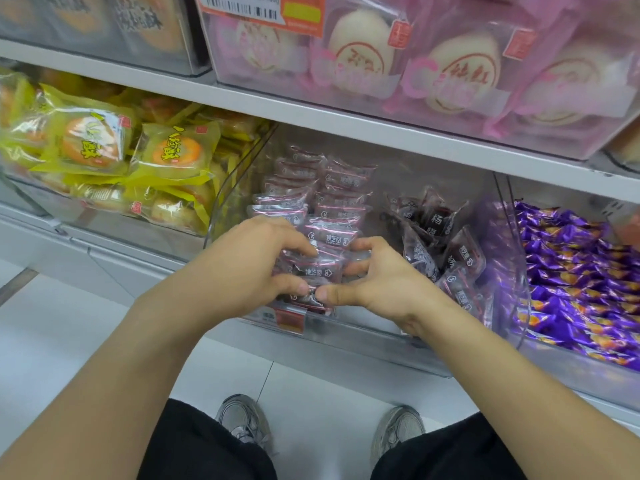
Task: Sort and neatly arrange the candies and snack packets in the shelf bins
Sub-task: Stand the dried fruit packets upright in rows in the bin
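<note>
A clear plastic bin (512, 271) on the lower shelf holds small dark candy packets with pink edges. Two neat rows of them (318, 188) run back along the bin's left side. A loose, tumbled pile of the same packets (446, 244) lies on the right side. My left hand (249, 265) and my right hand (377, 282) meet at the front of the rows. Both curl round a small stack of packets (317, 268), thumbs pinching its near edge. The stack's lower part is hidden by my fingers.
Left of it a bin of yellow pastry packets (104, 150). Right of it a bin of purple wrapped candies (571, 271). The shelf above (346, 123) carries pink boxed buns (433, 64). A red price tag (289, 320) hangs on the bin front. White floor tiles and my shoes lie below.
</note>
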Tool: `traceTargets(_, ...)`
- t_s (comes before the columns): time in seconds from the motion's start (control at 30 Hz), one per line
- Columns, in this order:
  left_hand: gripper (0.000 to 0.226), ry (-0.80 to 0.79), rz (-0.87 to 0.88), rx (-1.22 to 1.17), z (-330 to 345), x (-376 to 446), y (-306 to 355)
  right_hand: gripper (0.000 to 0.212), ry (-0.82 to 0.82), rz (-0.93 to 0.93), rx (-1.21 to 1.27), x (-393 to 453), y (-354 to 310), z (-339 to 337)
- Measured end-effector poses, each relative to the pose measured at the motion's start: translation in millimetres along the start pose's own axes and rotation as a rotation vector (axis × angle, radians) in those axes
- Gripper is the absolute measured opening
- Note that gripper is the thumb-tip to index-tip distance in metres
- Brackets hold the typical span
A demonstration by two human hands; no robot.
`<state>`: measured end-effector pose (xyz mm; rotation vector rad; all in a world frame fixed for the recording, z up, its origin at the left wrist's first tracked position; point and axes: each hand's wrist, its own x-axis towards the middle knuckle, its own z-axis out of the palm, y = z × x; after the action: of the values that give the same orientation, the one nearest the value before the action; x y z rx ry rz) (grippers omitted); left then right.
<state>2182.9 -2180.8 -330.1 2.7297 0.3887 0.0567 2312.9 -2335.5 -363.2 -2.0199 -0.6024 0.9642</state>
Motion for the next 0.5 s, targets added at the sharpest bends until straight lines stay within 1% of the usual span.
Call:
traceTargets(0.07,0.058,0.019,0.005,-0.012,1,-1,-3,0.14,0.012,-0.027,-0.107,-1,-3,-3)
traceTargets(0.1,0.066,0.038,0.002,-0.009,1,-1,-3,0.149,0.015,-0.037,-0.151,-2,-6,-4)
traceTargets(0.17,0.088,0.069,-0.009,0.026,3,-3,-5,0.156,0.002,-0.061,-0.161,-3,-11,-2)
traceTargets(0.23,0.101,0.063,-0.008,0.071,4,-6,-7,0.151,-0.013,-0.08,-0.131,-2,-13,3)
traceTargets(0.33,0.103,0.014,0.019,0.125,7,-10,-13,0.131,0.001,-0.119,-0.071,-4,-13,7)
traceTargets(0.37,0.103,-0.002,0.037,0.173,8,-11,-15,0.129,0.002,-0.129,-0.072,-5,-12,6)
traceTargets(0.43,0.106,-0.013,0.062,0.285,14,-15,-20,0.131,-0.034,-0.137,-0.122,-8,-14,1)
traceTargets(0.5,0.103,0.04,0.079,0.351,20,-16,-22,0.128,-0.055,-0.151,-0.175,-11,-20,-4)
